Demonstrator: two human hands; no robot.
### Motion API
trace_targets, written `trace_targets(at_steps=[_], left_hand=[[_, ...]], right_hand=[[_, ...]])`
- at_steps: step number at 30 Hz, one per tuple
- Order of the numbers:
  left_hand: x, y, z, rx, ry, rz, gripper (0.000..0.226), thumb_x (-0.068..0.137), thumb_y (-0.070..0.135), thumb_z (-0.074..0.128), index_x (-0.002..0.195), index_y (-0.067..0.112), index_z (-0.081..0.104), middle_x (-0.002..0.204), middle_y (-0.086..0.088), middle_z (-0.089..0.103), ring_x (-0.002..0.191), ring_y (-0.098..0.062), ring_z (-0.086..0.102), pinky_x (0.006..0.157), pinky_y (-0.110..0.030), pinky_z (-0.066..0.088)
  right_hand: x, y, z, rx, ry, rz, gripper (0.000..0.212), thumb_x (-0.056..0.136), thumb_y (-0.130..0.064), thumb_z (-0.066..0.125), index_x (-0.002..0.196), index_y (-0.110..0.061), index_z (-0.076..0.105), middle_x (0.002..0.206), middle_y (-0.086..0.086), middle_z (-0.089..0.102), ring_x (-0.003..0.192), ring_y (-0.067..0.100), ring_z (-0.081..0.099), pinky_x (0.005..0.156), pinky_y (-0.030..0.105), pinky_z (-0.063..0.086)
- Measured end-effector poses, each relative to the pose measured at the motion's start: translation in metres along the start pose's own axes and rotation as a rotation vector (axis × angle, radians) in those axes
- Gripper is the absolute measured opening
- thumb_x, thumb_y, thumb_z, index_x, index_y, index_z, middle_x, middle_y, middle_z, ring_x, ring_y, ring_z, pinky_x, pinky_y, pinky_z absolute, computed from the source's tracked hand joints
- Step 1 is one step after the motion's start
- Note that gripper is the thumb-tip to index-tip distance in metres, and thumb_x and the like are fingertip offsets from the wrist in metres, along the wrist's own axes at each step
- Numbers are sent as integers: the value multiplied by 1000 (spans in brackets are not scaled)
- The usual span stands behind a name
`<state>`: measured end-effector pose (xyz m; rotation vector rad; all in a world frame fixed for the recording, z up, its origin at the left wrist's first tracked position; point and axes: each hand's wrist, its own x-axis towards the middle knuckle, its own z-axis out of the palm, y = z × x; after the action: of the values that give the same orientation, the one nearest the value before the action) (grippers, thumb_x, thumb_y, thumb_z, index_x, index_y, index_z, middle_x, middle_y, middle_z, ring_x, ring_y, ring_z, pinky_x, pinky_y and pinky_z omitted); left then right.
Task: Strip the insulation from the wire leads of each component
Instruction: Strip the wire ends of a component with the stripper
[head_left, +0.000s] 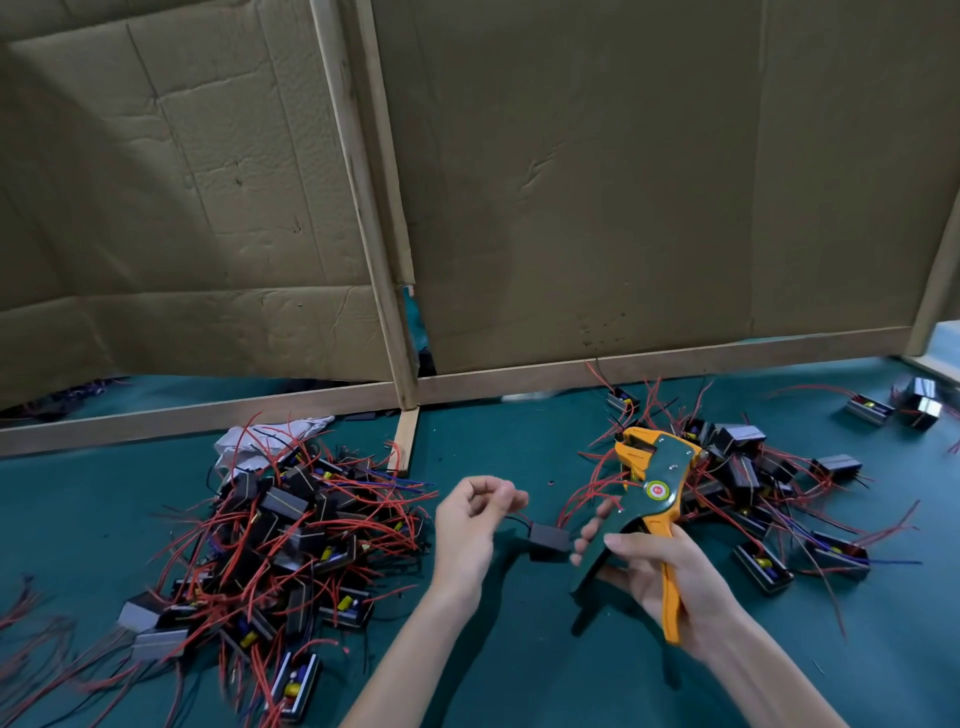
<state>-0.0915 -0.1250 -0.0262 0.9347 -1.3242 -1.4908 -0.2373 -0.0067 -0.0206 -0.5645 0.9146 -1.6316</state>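
My right hand (655, 567) grips the handles of an orange and green wire stripper (648, 499), whose jaws point up and away. My left hand (474, 515) pinches a thin dark wire lead between thumb and fingertips. From that lead hangs a small black box component (548, 538), just above the green table between my two hands and close to the stripper's handle. A pile of black components with red leads (291, 535) lies at my left. A second, looser pile (748, 483) is spread behind and right of the stripper.
A cardboard screen on a wooden frame (519, 208) stands across the back of the green table (519, 665). A white cloth (249, 447) lies behind the left pile. A few loose components (872, 408) sit at the far right.
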Motion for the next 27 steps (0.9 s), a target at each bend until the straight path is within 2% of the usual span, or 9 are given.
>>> trace_targets(at_steps=[2,5,7,9,13,17,22,24,27], left_hand=[[1,8,-5,17,-36,50,3,91,4,58,94,5,59,84,-7,74,79,-13,70,73,-14,50],[0,12,-9,114,-184,48,44,88,-10,57,123,12,44,110,-7,66,100,-14,61,89,-22,48],[-1,11,-10,117,-215,4,69,84,-23,47,134,21,29,123,-5,57,108,-17,55,91,-28,45],[0,9,-10,-14,-179,-39,78,85,-27,38,136,30,22,127,-3,50,108,-19,55,88,-29,50],[-1,6,-4,-163,-69,-59,67,93,-18,35,135,32,20,122,-8,49,99,-16,66,83,-27,55],[-2,-3,1,-320,5,-93,45,94,-14,41,126,15,30,121,-17,49,101,-19,67,78,-22,57],[-4,-11,6,-364,54,-171,22,95,-13,38,113,0,39,120,-30,52,103,-31,61,75,-27,59],[-6,-11,8,-413,61,-186,22,96,-13,35,112,2,38,114,-32,56,98,-31,62,78,-27,58],[-7,-9,8,-567,78,-237,29,97,-15,29,114,7,35,107,-25,56,97,-32,63,77,-29,59]], right_hand=[[0,-2,-1,31,11,-41,32,67,8,58,99,3,58,83,24,62,76,37,65,69,46,58],[2,-5,-4,113,21,-85,28,68,8,56,94,-1,58,81,21,62,76,35,65,69,45,58],[3,-7,-6,148,24,-113,25,70,8,55,92,-2,59,82,19,62,76,34,65,71,45,58],[4,-9,-10,173,37,-130,23,70,7,55,90,-4,60,82,19,62,77,33,66,72,45,58],[6,-10,-14,217,47,-117,22,70,6,56,85,-7,65,81,17,64,78,32,67,72,43,58],[7,-9,-15,207,42,-118,21,71,6,56,84,-7,66,81,17,63,78,33,67,73,44,57],[6,-8,-13,180,26,-119,22,69,5,58,84,-7,68,82,18,63,80,34,67,74,45,58],[5,-7,-13,183,18,-114,23,68,4,59,84,-8,70,82,18,64,80,33,67,74,44,57],[4,-8,-12,177,10,-109,23,67,4,60,84,-8,69,83,18,63,80,33,66,74,45,57]])
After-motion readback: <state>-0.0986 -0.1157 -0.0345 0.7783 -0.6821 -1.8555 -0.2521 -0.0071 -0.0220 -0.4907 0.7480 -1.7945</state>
